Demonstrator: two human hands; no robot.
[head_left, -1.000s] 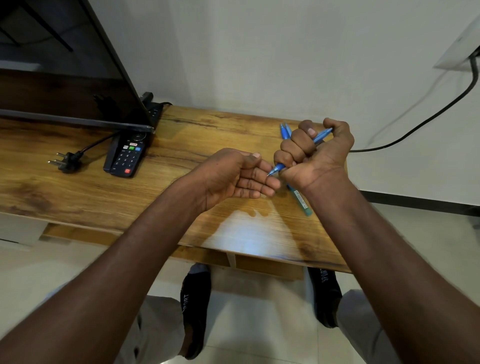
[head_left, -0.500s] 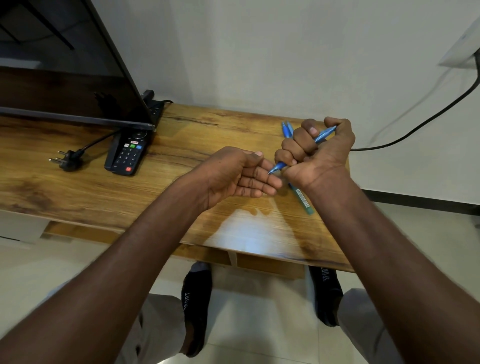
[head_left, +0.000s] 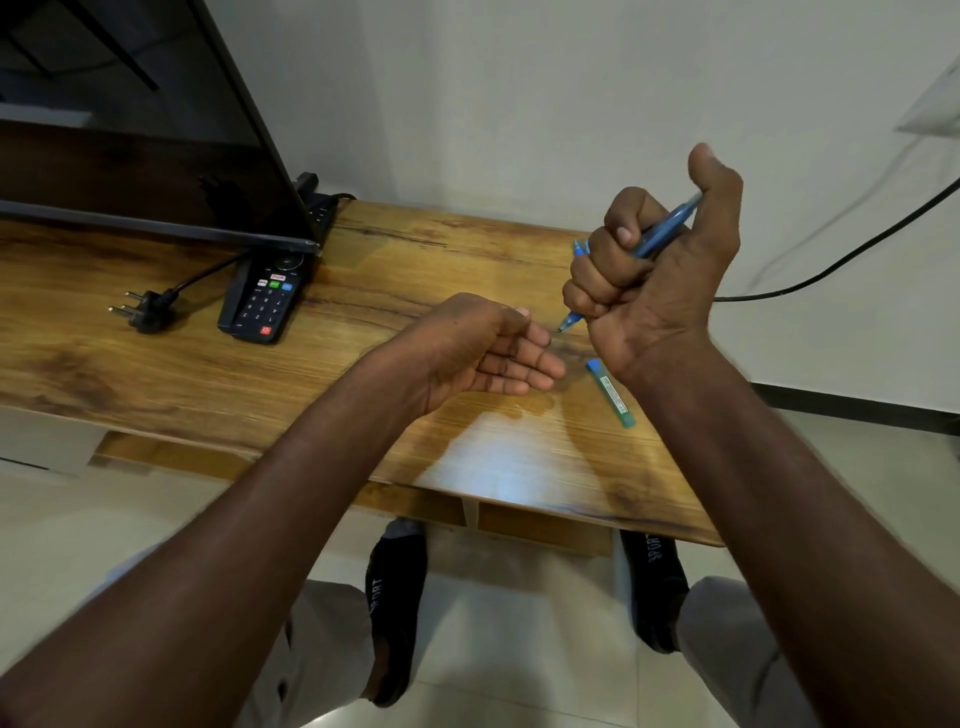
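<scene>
My right hand (head_left: 654, 275) grips a blue pen (head_left: 662, 231) in a fist above the wooden table (head_left: 260, 374), thumb raised off the pen's top end. The pen's tip points down-left toward my left hand (head_left: 488, 348), which hovers palm-up with relaxed fingers and holds nothing. Another pen (head_left: 613, 393) with a blue and green barrel lies on the table under my right wrist, partly hidden. A further blue pen end (head_left: 579, 247) shows behind my right fingers.
A television screen (head_left: 130, 130) stands at the left back. A black remote control (head_left: 267, 296) and a loose black plug (head_left: 148, 310) lie in front of it. A black cable (head_left: 831, 265) runs along the wall at right. My feet stand below the table edge.
My right hand has lifted slightly, and its thumb has risen off the pen's top end. My left hand's fingers have relaxed a little and stay near the pen tip.
</scene>
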